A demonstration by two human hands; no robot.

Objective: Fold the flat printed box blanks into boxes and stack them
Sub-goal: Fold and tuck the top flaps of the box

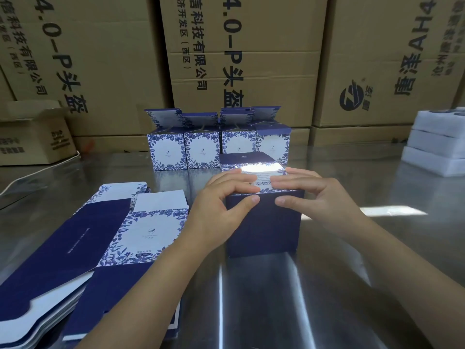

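Work looks partway: folded boxes [201,149] stand in a row toward the far edge of the bench [339,273], and flat blanks [100,235] wait at its near-left corner. Mid-bench, left hand [221,207] and right hand [319,197] each pinch the top edge of the current box [264,227], perhaps closing its flap.

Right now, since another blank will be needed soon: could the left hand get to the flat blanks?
Probably yes. The left hand is on the box, and the flat blanks lie just beside it on that side, uncovered, with nothing standing between them.
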